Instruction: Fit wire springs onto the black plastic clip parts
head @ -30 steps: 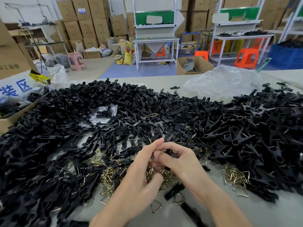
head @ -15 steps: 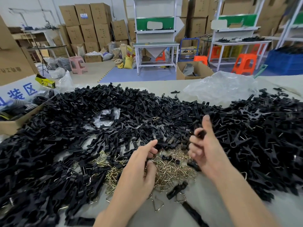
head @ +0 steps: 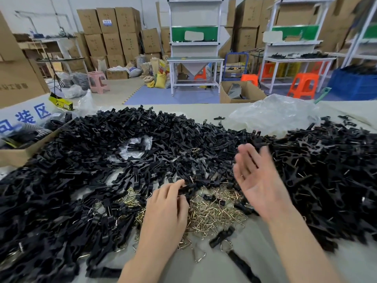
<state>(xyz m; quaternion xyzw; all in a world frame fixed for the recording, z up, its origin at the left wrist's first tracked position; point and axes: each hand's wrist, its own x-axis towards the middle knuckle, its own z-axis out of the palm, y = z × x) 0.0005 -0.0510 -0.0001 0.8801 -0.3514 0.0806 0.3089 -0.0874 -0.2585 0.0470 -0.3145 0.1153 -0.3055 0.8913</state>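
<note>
A huge heap of black plastic clip parts (head: 102,164) covers the table's left and middle. A second heap of clips with springs on them (head: 330,170) lies at the right. Brass-coloured wire springs (head: 216,211) are piled near the table's front, between my hands. My left hand (head: 165,209) rests over the left side of the spring pile and its fingertips pinch a black clip part (head: 188,187). My right hand (head: 259,180) is raised above the right heap's edge, palm showing, fingers spread and blurred, holding nothing.
A crumpled clear plastic bag (head: 273,117) lies at the back right of the table. A cardboard box (head: 18,154) stands at the left edge. Loose clips and a few triangular springs (head: 199,256) lie on the table (head: 204,270) in front of me. Benches, stools and stacked cartons fill the background.
My hands have separated. The right hand swung right and up over the right heap and opened, its clip gone. The left hand moved down to the springs and clip heap.
</note>
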